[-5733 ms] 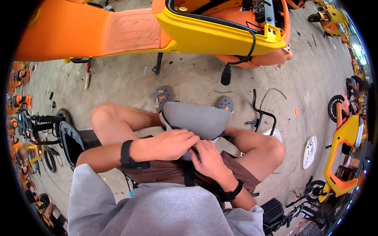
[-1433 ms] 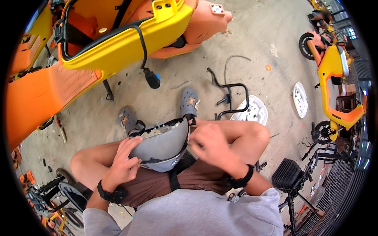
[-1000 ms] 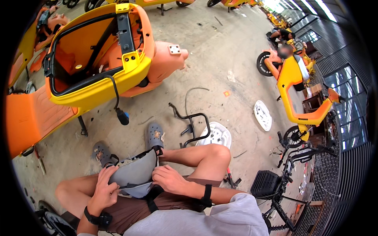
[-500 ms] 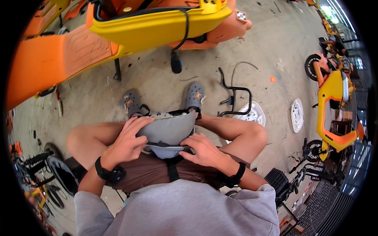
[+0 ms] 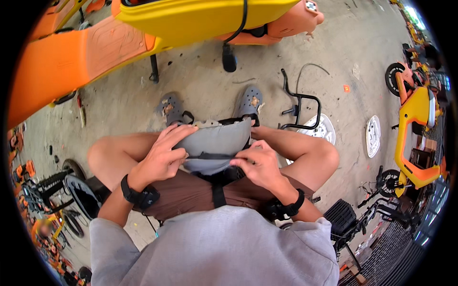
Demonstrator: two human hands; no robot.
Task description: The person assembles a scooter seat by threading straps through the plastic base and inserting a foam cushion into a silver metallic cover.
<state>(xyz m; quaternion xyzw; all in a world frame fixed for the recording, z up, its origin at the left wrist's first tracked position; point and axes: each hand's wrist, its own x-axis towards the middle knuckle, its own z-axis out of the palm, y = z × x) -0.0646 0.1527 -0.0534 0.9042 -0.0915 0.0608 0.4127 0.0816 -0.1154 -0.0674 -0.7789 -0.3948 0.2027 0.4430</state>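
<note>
A grey, rounded piece that looks like a scooter seat cover [image 5: 214, 141] rests across my lap, its pale, uneven far edge turned toward my feet. A thin black strip [image 5: 212, 156] runs crosswise over it, with more grey material on the near side. My left hand [image 5: 164, 155] grips the left end, fingers stretched along the far edge and thumb bent by the strip. At the strip's right end, my right hand [image 5: 260, 164] is closed in a pinch on it. The underside of the cover is hidden.
A yellow and orange scooter [image 5: 200, 24] stands ahead, its black lever [image 5: 229, 59] hanging down. On the floor to the right lie a bent black tube frame [image 5: 300, 107] and white plastic shells [image 5: 373, 137]. Another yellow scooter [image 5: 405, 133] is at far right, a black-framed bike [image 5: 343, 217] nearer.
My right hand has risen and tightened into a pinch on the black strip. The strip now lies straighter across the grey cover. The whole view has shifted slightly.
</note>
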